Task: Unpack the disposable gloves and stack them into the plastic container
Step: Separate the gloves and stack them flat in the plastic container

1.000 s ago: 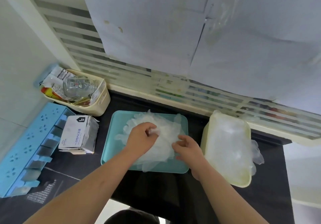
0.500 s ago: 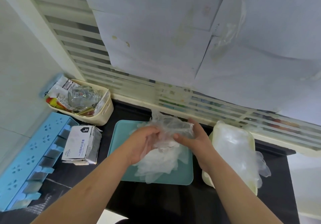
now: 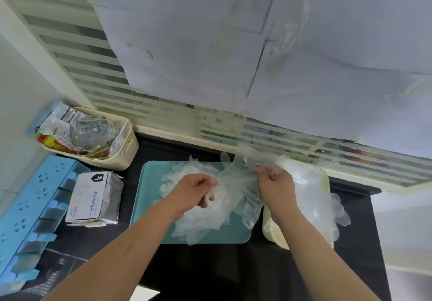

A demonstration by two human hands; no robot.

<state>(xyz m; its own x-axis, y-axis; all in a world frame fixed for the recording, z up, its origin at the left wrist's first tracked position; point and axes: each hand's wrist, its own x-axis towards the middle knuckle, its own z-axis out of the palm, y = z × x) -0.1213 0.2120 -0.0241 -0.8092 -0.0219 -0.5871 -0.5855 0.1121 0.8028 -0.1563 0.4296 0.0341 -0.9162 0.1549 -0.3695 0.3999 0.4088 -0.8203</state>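
Note:
A loose pile of clear disposable gloves (image 3: 198, 221) lies on a teal tray (image 3: 145, 198). My right hand (image 3: 277, 187) grips a bunch of gloves (image 3: 238, 179) lifted off the pile and stretched toward the cream plastic container (image 3: 273, 233) on the right. That container holds a stack of clear gloves (image 3: 313, 198), some hanging over its right rim. My left hand (image 3: 196, 192) has curled fingers pinching the same bunch at its left end, above the pile. The opened white glove box (image 3: 91, 198) stands left of the tray.
A cream basket (image 3: 126, 151) with a glass jar and packets sits at the back left. A blue rack (image 3: 25, 212) lies along the left edge. The dark counter ends near me; a slatted window with taped paper rises behind.
Both hands took a bunch of gloves off the pile, raised it, and my right hand has pulled it rightward toward the cream container. The view has tilted slightly.

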